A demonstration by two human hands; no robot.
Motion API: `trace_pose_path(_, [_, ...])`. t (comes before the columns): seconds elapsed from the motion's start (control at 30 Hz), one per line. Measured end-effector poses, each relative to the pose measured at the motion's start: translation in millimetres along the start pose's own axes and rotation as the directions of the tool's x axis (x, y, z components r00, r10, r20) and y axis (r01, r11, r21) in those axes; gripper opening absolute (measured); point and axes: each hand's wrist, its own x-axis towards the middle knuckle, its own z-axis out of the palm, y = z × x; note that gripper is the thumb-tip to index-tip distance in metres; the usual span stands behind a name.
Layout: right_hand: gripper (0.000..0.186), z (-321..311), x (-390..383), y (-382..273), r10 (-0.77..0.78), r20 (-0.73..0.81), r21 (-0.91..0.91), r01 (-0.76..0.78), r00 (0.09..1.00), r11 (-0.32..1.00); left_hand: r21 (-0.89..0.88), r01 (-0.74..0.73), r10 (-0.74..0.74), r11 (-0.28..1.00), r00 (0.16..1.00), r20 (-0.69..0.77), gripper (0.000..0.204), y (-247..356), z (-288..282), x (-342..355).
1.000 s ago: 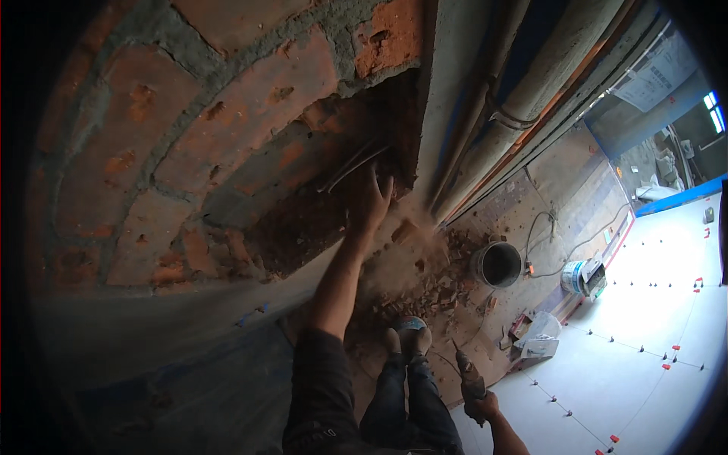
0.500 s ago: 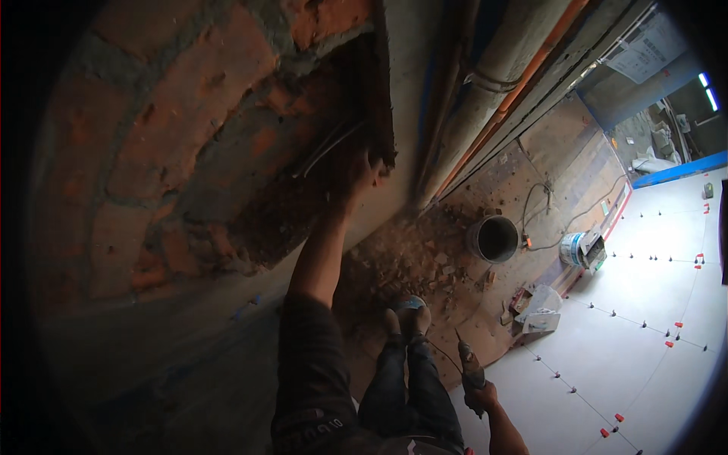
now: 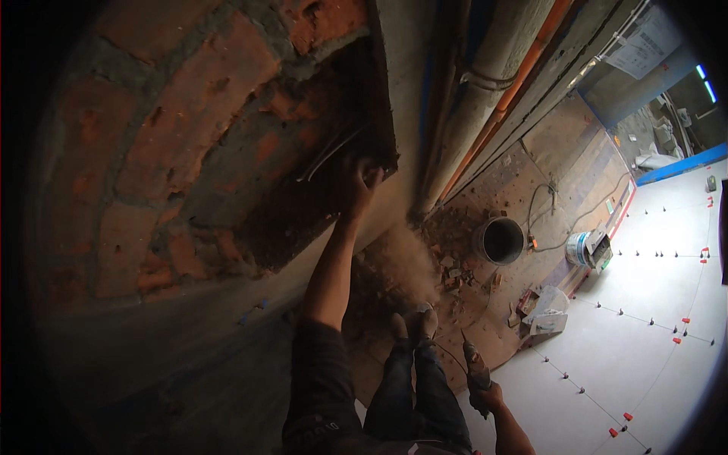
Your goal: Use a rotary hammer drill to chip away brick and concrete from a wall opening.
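My left hand [image 3: 364, 183] reaches up into a dark recess [image 3: 284, 220] broken into the brick wall [image 3: 163, 114], near the recess's lower right corner. Its fingers are blurred and shadowed, so I cannot make out whether they hold anything. Just beside it, pale wires or thin conduits [image 3: 327, 158] stick out inside the recess. Below the hand, a cloud of dust [image 3: 409, 258] hangs over broken brick rubble [image 3: 455, 274] on the floor. Low at my right side, my right hand [image 3: 485, 399] is closed round a corded drill [image 3: 475, 365], its long bit pointing away from me.
Vertical pipes [image 3: 497, 57] run beside the recess. A dark bucket [image 3: 501, 241] stands past the rubble, with a cable [image 3: 531, 205] behind it. Farther right are a white bucket [image 3: 580, 249] and pale tiles [image 3: 607, 326] with red and black spacers. My feet [image 3: 413, 324] stand by the rubble.
A dust cloud has appeared below the recess, over the rubble. My left hand has shifted slightly at the recess corner. The drill stays low in my right hand.
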Motion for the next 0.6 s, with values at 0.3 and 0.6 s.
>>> trace_pose_path(0.3, [0.032,0,-2,-36,-0.073,0.014,-0.121,0.075,0.997,0.99,0.369,0.118,-0.011,0.922,0.96,-0.28,0.068,-40,-16,24])
trace_pose_path(0.6, [0.036,-8,-9,-49,-0.005,0.025,-0.072,0.007,1.0,0.997,-0.06,0.572,-0.56,0.818,0.767,-0.314,0.063,-41,-6,12])
